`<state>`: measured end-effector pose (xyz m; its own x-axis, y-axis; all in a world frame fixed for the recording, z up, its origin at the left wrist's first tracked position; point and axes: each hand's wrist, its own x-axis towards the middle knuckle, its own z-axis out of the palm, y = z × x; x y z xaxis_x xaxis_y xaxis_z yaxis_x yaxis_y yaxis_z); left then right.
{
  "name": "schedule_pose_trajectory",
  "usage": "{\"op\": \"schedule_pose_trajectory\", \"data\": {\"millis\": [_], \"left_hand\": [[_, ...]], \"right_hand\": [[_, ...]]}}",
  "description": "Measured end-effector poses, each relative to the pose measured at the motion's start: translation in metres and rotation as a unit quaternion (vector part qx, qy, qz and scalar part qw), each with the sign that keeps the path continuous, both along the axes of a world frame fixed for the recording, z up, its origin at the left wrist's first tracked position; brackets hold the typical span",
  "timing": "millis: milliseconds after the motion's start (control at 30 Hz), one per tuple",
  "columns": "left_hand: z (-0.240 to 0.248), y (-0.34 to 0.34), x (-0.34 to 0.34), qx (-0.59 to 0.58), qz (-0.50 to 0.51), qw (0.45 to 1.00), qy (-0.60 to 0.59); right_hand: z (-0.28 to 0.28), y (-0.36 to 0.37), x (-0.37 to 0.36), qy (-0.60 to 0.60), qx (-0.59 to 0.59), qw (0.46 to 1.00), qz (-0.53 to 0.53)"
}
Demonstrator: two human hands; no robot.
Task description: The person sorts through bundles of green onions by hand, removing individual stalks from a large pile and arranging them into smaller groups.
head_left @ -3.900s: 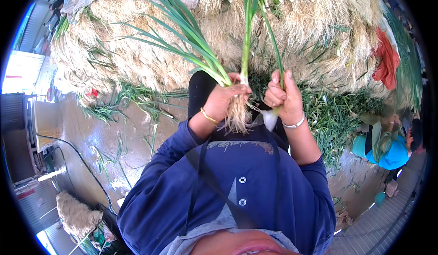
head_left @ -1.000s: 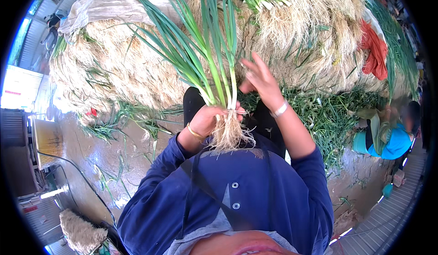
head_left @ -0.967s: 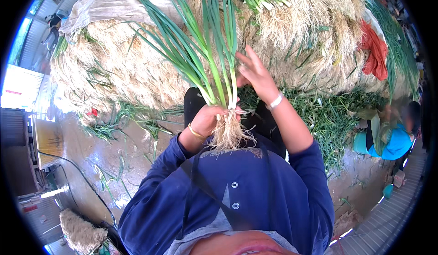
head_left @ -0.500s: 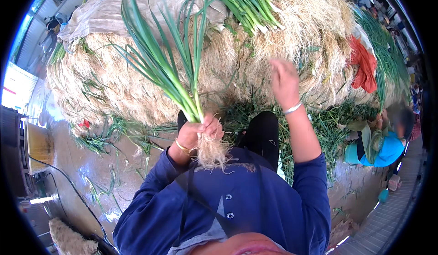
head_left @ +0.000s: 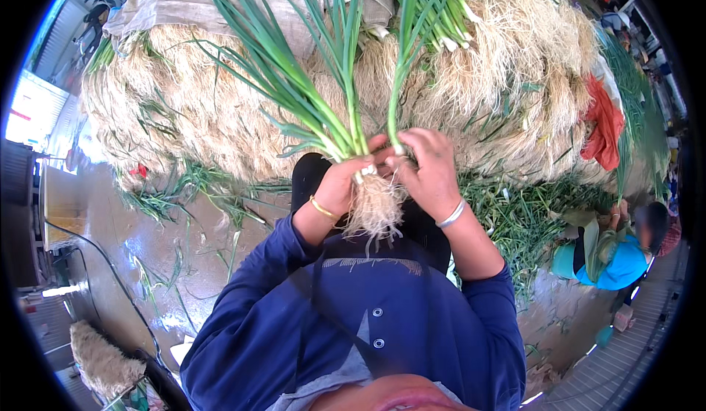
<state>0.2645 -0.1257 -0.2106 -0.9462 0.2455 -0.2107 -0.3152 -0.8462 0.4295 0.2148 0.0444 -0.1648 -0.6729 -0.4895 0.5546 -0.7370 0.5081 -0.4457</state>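
A small bunch of green onions [head_left: 340, 123] is held over the person's lap, the left hand [head_left: 343, 184] closed around its pale lower stems. The right hand [head_left: 432, 172] is just beside it, thumb and fingers pinched on the base of a single stalk [head_left: 395, 113] — that one stands nearly upright. The bunch's long dark-green leaves fan up and leftward; its straw-coloured roots [head_left: 375, 209] hang in a tangle toward the navy shirt [head_left: 323, 330]. Beyond lies a large root-outward heap [head_left: 220, 109], partly under greyish sacking [head_left: 228, 6]. Green trimmings [head_left: 533, 223] litter the floor at right — near a co-worker in bright blue [head_left: 616, 265].
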Motion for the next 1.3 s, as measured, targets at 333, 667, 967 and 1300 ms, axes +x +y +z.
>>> {"op": "schedule_pose_trajectory", "data": {"millis": [333, 667, 967, 1300], "left_hand": [[-0.011, 0.022, 0.02, -0.193, -0.004, 0.981, -0.01], [-0.015, 0.027, 0.021, -0.159, 0.05, 0.986, -0.018], [-0.008, 0.002, 0.023, 0.113, -0.08, 0.966, 0.22], [-0.018, 0.007, 0.025, 0.051, -0.029, 0.99, 0.127]], "right_hand": [[-0.018, -0.018, -0.05, -0.413, -0.186, 0.892, -0.007], [-0.073, 0.049, 0.054, -0.092, -0.153, 0.984, 0.03], [-0.138, 0.158, 0.041, -0.492, -0.676, 0.505, -0.216], [0.037, 0.031, -0.134, 0.216, 0.073, 0.947, -0.228]]}}
